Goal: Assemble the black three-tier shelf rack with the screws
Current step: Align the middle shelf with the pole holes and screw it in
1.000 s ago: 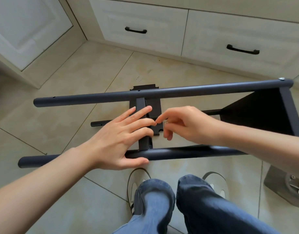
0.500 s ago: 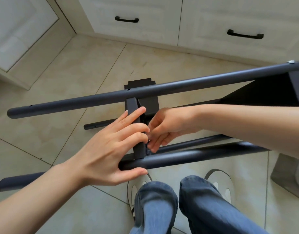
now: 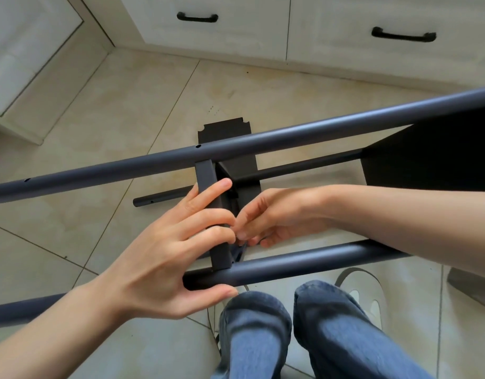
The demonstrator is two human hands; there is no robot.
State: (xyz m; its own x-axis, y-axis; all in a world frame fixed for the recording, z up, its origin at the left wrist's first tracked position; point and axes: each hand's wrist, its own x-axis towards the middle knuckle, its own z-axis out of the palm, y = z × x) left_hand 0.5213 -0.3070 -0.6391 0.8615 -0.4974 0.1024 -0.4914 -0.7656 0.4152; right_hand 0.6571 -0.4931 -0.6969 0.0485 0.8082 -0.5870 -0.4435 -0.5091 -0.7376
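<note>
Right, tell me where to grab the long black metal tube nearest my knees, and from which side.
Grip the long black metal tube just left of the black shelf edge, coming from below and wrapping round it. It is round, lies crosswise, and the left hand already has its thumb under that spot.

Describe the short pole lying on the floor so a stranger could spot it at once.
Start at the long upper tube crossing the frame. Just below its left half, on the beige tiled floor, lies the short pole. Unlike the thick raised tubes, it is thin, with one small hole near its end.
</note>
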